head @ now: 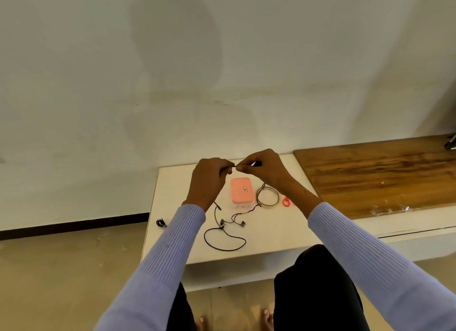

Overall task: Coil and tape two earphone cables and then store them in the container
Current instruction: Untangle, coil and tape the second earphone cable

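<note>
The dark earphone cable (223, 234) lies mostly loose on the white table (271, 242), on the person's side of the pink-lidded container (242, 190): one wide loop curls nearest the table's front edge, two earbuds sit just in front of the container, and a strand runs up from there to the raised hands. Both hands are lifted above the table, just beyond the container's far edge, with a short taut stretch of the cable spanning the small gap between them. The left hand (208, 180) has its back to the camera, wrist bent, fingers curled inward and pinching one end of that stretch. The right hand (264, 169) faces it from the container's right, thumb and forefinger pinching the other end, the remaining fingers curled under. Both forearms, in ribbed lavender sleeves (370, 256), reach forward from the bottom corners and converge toward the container. Just right of the container lies a roll of clear tape (268, 196), touching or nearly touching the cable's strand, and right of that a small red ring-shaped item (286, 202). Well left of the container, near the table's left edge, sits a small dark bundle (161, 223), too small to identify. To the container's far right a wooden board (382, 173) rests on the table surface.
</note>
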